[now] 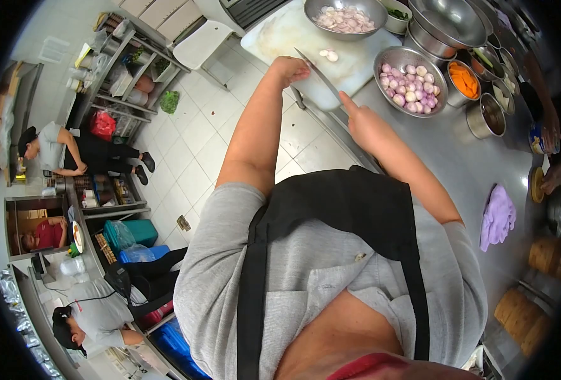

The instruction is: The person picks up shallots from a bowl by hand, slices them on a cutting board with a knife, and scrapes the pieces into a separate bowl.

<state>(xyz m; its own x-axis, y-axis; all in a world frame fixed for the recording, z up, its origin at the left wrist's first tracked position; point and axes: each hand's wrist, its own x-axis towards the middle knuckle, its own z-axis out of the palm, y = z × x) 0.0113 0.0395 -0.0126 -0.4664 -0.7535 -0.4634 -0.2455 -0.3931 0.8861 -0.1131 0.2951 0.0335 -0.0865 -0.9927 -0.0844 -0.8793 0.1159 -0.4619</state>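
Note:
My right hand [361,123] is closed around the handle of a knife [322,77], whose blade points away over the white cutting board [264,41]. Beside the blade near its tip is my left hand [289,71], with its fingers curled in. Whatever those fingers hold, if anything, is too small to make out. Two or three peeled shallots [331,56] lie on the board just past the blade. At the board's far side a metal bowl [314,26] holds sliced shallots [347,19]. Right of the board, whole peeled shallots [410,88] fill another metal bowl [442,104].
On the steel counter [445,164] stand stacked metal bowls [448,22], a container of orange pieces [463,81], a metal pot [485,117] and a purple cloth [498,217]. Another person's hands [552,130] show at far right. Other people are by the shelves at left.

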